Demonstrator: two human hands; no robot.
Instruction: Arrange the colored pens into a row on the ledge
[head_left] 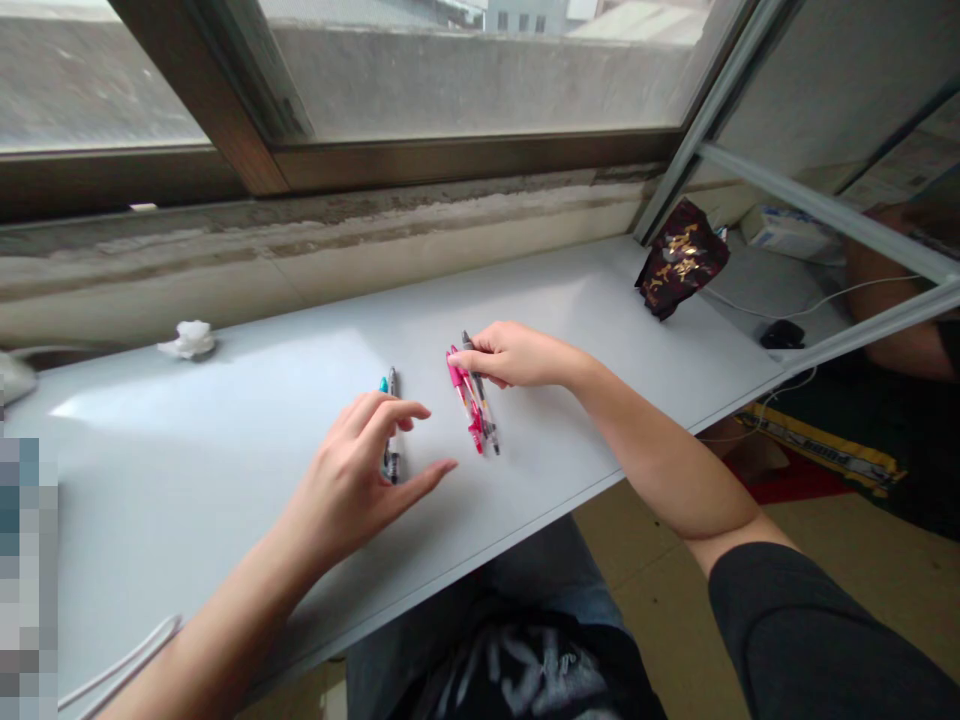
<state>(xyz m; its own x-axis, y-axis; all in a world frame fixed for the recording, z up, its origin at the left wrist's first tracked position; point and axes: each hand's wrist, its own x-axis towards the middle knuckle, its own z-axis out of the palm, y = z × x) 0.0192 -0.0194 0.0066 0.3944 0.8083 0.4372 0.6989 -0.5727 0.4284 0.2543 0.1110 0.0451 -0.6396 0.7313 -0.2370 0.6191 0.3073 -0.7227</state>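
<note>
The left hand (349, 480) hangs over the tabletop (225, 450), its grip open, fingers spread across two slim pens (391, 385), one teal-tipped. The right hand (517, 355) sits on a pink pen (465, 400) and a grey pen (484, 410) lying side by side; whether that grip is closed on them, I can't tell. A dark red bag (682, 258) stands further along.
</note>
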